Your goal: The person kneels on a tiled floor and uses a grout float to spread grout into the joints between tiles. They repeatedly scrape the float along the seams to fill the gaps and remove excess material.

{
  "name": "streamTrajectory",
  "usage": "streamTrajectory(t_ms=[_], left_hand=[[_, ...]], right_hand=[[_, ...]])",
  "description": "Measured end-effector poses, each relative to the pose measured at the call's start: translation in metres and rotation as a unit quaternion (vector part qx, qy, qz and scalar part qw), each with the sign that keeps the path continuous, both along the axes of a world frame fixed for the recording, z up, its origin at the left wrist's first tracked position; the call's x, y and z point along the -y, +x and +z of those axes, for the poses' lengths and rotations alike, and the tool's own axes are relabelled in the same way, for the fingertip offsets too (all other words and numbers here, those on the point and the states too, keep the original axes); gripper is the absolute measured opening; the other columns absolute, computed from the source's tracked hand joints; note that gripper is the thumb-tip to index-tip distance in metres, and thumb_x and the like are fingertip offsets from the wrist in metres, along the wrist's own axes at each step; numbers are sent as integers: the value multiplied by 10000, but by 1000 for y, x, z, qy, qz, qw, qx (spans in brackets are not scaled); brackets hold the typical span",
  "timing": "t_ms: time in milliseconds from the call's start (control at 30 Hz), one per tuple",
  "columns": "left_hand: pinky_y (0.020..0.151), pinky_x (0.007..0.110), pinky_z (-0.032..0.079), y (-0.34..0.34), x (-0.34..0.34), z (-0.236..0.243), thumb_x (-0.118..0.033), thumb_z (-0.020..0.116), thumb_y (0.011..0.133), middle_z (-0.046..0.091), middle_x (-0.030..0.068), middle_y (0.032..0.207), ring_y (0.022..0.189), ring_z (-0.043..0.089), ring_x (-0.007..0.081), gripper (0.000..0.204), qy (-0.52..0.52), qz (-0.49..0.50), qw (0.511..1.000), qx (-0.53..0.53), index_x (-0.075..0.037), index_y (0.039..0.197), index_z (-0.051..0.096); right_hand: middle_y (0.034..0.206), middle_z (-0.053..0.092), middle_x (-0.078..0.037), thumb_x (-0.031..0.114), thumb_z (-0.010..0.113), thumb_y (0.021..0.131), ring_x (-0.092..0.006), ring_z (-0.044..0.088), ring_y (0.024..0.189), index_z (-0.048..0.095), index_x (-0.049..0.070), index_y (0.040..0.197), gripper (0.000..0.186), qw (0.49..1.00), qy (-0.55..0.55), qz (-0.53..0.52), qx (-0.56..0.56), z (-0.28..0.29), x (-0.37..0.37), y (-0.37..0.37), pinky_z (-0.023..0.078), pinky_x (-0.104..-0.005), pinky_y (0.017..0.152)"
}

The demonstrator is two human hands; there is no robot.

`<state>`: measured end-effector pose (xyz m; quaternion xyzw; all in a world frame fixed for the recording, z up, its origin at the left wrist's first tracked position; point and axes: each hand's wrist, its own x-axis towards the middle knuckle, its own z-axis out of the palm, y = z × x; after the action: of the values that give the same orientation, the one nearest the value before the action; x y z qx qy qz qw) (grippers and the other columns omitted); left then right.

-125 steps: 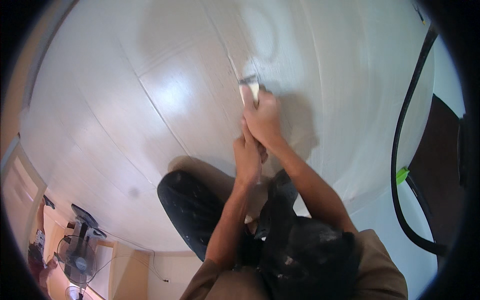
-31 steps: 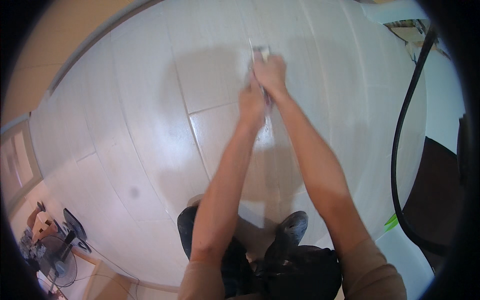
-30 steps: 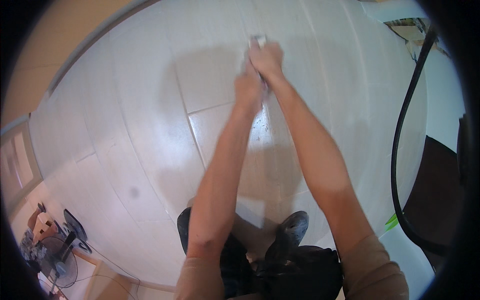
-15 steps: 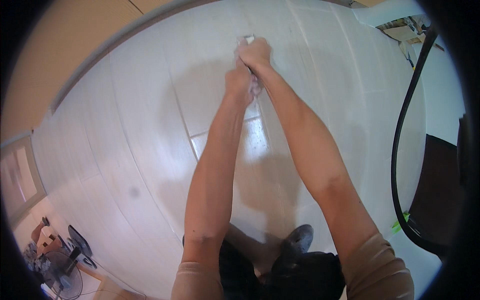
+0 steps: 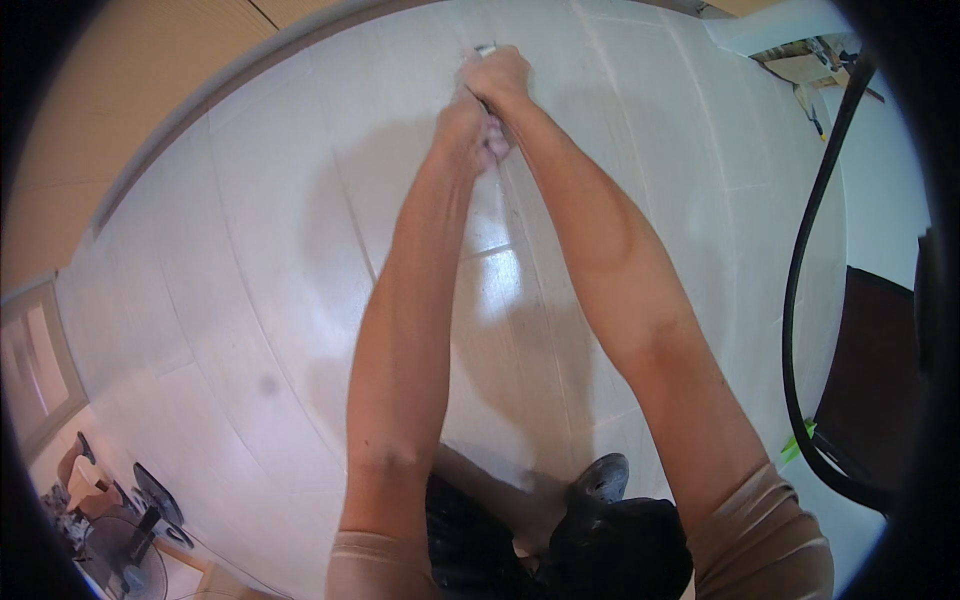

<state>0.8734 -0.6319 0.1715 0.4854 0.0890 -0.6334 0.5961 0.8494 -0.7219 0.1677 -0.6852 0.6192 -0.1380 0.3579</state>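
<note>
Both arms stretch forward over the pale plank floor (image 5: 290,230). Higher up, my right hand (image 5: 500,75) is closed round the front of a hand tool with a narrow metallic tip (image 5: 485,49). Just behind it and touching it, my left hand (image 5: 467,130) is wrapped round the rear of the same tool, its whitish, dusty-looking fingers curled under. A short dark bit of the tool shows between the hands; most of it is hidden, so its exact kind is unclear. Its tip is at or close to the floor.
A tan wooden panel (image 5: 130,100) borders the floor at upper left. Along the right hangs a black cable (image 5: 795,270), near a dark brown panel (image 5: 880,350) and something green (image 5: 797,440). A fan (image 5: 125,565) stands at lower left. My grey shoe (image 5: 605,478) is below.
Both hands, with the tool still gripped, have slid forward and slightly left over the floor. At lower left, the other person's arm has shifted.
</note>
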Motion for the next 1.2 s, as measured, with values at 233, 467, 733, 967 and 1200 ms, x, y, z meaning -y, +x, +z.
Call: streamTrajectory(t_ms=[233, 467, 733, 967, 1200], left_hand=[[410, 287, 288, -19, -21, 10, -537, 367, 1060, 416, -4, 622, 485, 372, 113, 534, 10, -9, 994, 108, -59, 867, 509], [430, 243, 334, -177, -194, 57, -545, 424, 1050, 486, -46, 646, 504, 428, 52, 532, 87, -39, 988, 121, -64, 942, 624], [522, 231, 363, -310, -337, 66, -376, 483, 1074, 539, -35, 750, 626, 459, 38, 429, 177, -89, 979, 45, -6, 1244, 617], [560, 236, 401, -363, -387, 44, -342, 484, 1078, 594, -3, 766, 681, 494, 39, 429, 221, -110, 966, 73, 34, 1209, 647], [499, 248, 352, -359, -363, 39, -370, 434, 1091, 556, -24, 706, 589, 459, 47, 452, 234, -143, 956, 106, 12, 1176, 660]], right_hand=[[1025, 696, -297, 279, 630, 876, -426, 670, 1062, 693, -79, 1010, 388, 999, 13, 5, 51, -3, -15, -18, 523, -447, 934], [899, 657, -29, 321, 522, 1044, -115, 605, 776, 655, 16, 1047, 332, 929, 262, 24, 258, 22, -181, -211, 507, -306, 693], [789, 680, -81, 347, 539, 1050, -117, 666, 703, 635, -11, 986, 376, 874, 411, -148, 215, 54, -349, -350, 518, -268, 604], [658, 667, -73, 344, 555, 1043, -127, 647, 573, 636, -19, 874, 409, 901, 385, -111, 165, 33, -386, -392, 488, -293, 519], [614, 634, -74, 382, 550, 1038, -149, 616, 522, 634, -26, 791, 485, 982, 190, 4, 14, 17, -376, -381, 460, -310, 495]])
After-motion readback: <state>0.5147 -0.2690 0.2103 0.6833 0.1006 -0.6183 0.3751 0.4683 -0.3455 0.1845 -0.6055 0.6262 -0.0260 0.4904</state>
